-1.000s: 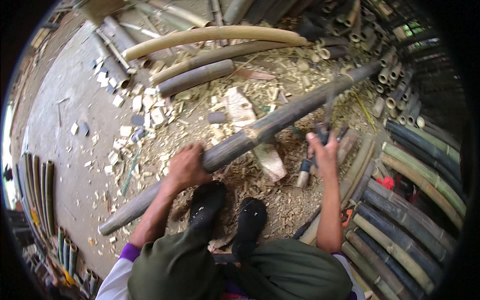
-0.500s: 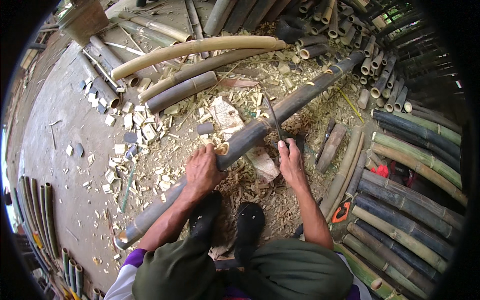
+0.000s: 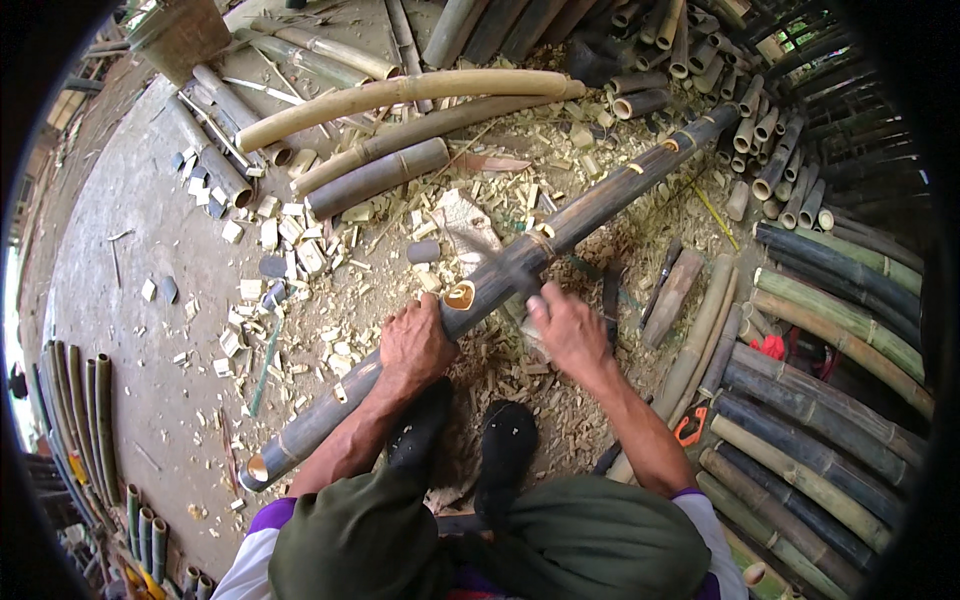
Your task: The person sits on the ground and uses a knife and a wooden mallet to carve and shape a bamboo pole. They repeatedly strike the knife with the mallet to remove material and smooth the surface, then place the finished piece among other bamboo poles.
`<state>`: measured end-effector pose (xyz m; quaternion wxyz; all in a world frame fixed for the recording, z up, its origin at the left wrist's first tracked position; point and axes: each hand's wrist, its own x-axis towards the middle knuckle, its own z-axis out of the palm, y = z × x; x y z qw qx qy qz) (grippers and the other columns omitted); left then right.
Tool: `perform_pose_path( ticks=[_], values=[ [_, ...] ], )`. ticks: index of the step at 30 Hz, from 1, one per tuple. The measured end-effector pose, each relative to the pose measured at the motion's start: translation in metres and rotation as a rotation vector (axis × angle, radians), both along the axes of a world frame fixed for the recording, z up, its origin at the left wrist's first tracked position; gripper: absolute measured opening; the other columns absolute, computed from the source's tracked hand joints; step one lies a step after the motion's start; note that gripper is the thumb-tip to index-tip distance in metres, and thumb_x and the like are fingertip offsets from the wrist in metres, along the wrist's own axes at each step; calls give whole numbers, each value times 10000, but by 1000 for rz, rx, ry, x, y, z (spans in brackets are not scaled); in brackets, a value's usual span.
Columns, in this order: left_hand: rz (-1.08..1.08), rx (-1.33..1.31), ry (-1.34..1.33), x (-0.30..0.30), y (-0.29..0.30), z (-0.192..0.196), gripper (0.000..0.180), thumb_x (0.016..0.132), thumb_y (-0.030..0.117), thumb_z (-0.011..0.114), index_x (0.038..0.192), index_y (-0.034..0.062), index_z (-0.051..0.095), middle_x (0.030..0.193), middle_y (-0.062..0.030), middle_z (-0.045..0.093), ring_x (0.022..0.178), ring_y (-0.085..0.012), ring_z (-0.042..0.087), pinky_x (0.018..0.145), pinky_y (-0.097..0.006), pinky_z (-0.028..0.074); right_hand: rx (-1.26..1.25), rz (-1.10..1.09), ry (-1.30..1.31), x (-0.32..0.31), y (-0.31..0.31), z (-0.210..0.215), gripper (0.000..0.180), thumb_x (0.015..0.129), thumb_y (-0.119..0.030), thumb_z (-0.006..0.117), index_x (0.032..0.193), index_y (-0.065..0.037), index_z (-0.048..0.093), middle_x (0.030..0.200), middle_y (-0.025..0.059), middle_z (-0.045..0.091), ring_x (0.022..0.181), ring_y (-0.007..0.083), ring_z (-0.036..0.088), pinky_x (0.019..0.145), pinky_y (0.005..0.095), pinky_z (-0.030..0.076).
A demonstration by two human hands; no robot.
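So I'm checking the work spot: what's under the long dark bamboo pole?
Under the long dark bamboo pole: pale wood chips. The left hand covers the part beneath it.

Single head-worn fisheye cam, aimed steeply down, close over the bamboo pole (image 3: 480,290). Edges heavily bent, dark rim. No 2nd view supplied.

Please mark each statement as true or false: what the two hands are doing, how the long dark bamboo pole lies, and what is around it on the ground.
1. The left hand rests on the long dark bamboo pole. True.
2. The right hand is empty. False: it grips a tool whose blade lies against the pole.
3. The pole stands upright. False: it lies slanted across the ground.
4. Pale bamboo chips litter the ground. True.
5. A notch is cut into the pole near the left hand. True.
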<state>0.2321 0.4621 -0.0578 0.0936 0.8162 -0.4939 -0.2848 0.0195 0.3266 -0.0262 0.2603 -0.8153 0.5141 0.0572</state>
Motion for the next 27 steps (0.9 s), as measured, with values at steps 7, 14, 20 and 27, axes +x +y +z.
perform_pose_path(
  ticks=[7, 14, 20, 27],
  values=[
    [44, -55, -100, -10, 6, -7, 326, 814, 104, 678, 1099, 9, 552, 1075, -216, 648, 1077, -385, 643, 957, -495, 463, 126, -20, 101, 11, -7, 26, 392, 1104, -389, 402, 1062, -20, 528, 777, 209, 657, 709, 433, 660, 629, 558, 497],
    [-13, -49, -35, -3, 4, -3, 435, 743, 169, 782, 1078, -9, 569, 1059, -227, 675, 1042, -391, 675, 943, -487, 497, -278, 180, -86, -4, -5, -9, 343, 1114, -387, 400, 1017, -85, 529, 694, 67, 579, 566, 207, 563, 478, 416, 466],
    [-61, 34, 83, 9, -6, 1, 518, 682, 239, 828, 1047, -45, 596, 961, -265, 711, 921, -411, 721, 846, -484, 570, 29, 10, -38, -12, -13, -19, 379, 1111, -427, 407, 1018, -81, 530, 676, 26, 533, 510, 150, 492, 420, 317, 438],
    [-98, 81, 147, 15, -13, 1, 583, 643, 305, 840, 1058, -60, 654, 961, -260, 732, 897, -412, 729, 838, -482, 574, -59, -63, -218, -17, -27, -20, 389, 1090, -412, 467, 1012, -40, 549, 653, 122, 570, 571, 282, 636, 496, 448, 531]
  ],
)
